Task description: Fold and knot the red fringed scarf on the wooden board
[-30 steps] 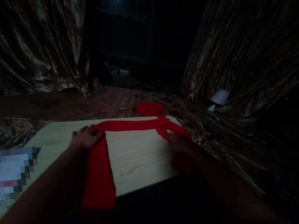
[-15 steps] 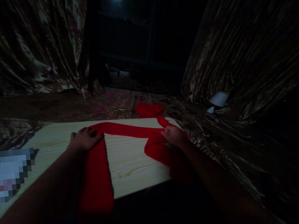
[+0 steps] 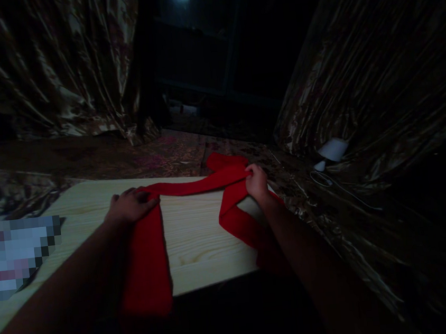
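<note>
A long red cloth strip runs over the pale wood-grain table. Its near left length hangs past the front edge. At the fold, my left hand lies on the cloth with fingers laid out, pressing it to the tabletop. From there the strip stretches to the right, lifted a little, to my right hand, which pinches it between thumb and fingers. Below the right hand the cloth drops in a loose loop, and its lower part is partly covered by the forearm. Another bunch of it lies beyond the far right edge.
A blurred-out flat item lies on the left of the table. Patterned curtains hang at the back, beside a dark window. A small white lamp with a cord stands at the right on patterned fabric.
My right hand has risen and moved away from me, lifting the cloth strip off the tabletop. The left hand stays on the fold. The view has shifted slightly.
</note>
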A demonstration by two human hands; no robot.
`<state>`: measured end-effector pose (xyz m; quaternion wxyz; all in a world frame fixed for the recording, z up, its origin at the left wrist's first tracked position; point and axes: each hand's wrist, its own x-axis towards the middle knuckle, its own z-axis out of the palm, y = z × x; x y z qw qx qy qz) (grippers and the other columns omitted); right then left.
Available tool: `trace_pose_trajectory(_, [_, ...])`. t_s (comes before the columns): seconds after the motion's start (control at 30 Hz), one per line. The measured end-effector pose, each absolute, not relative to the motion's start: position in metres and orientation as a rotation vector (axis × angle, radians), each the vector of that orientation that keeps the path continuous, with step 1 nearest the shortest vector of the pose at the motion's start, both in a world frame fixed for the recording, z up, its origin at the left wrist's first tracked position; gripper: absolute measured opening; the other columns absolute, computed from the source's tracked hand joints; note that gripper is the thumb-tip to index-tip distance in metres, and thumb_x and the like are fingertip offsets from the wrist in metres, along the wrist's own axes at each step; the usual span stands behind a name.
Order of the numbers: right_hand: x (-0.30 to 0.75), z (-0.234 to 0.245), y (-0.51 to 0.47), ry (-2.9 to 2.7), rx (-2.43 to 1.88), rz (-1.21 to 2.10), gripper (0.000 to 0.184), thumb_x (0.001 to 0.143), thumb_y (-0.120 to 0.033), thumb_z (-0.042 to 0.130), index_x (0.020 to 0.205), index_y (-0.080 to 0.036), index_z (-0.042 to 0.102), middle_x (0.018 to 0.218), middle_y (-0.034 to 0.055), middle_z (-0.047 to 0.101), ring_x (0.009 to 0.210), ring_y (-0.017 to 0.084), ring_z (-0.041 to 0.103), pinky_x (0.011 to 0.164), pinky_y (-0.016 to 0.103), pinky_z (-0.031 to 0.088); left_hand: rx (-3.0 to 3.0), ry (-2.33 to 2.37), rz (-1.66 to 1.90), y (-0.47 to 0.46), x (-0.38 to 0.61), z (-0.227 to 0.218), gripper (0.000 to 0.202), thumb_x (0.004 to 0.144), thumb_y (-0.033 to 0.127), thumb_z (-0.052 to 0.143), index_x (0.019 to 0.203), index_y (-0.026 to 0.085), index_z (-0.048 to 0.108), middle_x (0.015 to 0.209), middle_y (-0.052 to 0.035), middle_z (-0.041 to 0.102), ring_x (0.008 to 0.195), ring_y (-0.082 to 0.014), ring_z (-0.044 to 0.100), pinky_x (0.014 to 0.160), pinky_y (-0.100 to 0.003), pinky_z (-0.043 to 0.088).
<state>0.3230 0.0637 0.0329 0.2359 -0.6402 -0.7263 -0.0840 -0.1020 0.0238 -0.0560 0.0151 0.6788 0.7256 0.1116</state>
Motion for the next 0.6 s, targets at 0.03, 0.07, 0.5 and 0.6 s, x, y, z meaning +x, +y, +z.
trace_pose_trajectory(0.03, [0.323,0.032,0.067,-1.972,-1.796,-0.211,0.043,0.083,-0.003,0.041,0.117,-0.013,0.064,0.117,0.014,0.066,0.112,0.022,0.059,0.1,0.029,0.043,2.111,2.257,0.359,0.024,-0.102,-0.056,0.073,0.086,0.076,0.034,0.133,0.031,0.067,0.149,-0.0121,0.057,0.142,-0.038,0.042,0.111,-0.056,0.034])
trace_pose_trajectory(0.07, [0.323,0.03,0.068,-1.986,-1.852,-0.183,0.042,0.083,-0.004,0.043,0.119,-0.013,0.064,0.116,0.0147,0.067,0.11,0.023,0.061,0.099,0.03,0.044,2.109,2.254,0.375,0.024,-0.103,-0.057,0.073,0.086,0.076,0.035,0.134,0.031,0.066,0.151,-0.0116,0.055,0.143,-0.0385,0.041,0.111,-0.057,0.034])
trace_pose_trajectory(0.5, [0.277,0.018,-0.036,-2.744,-1.851,-0.091,0.046,0.09,-0.054,0.058,0.114,-0.016,0.07,0.114,0.0183,0.072,0.102,0.032,0.069,0.084,0.038,0.051,2.137,2.2,0.34,0.019,-0.098,-0.052,0.071,0.088,0.071,0.036,0.137,0.029,0.066,0.156,-0.0108,0.048,0.143,-0.04,0.043,0.113,-0.058,0.031])
trace_pose_trajectory(0.6, [0.271,0.017,-0.041,-2.78,-1.76,0.036,0.027,0.091,-0.031,0.055,0.106,-0.015,0.071,0.11,0.0159,0.073,0.099,0.028,0.069,0.084,0.035,0.051,2.142,2.206,0.328,0.019,-0.098,-0.052,0.073,0.088,0.073,0.035,0.135,0.027,0.067,0.156,-0.0125,0.048,0.142,-0.041,0.043,0.112,-0.058,0.031])
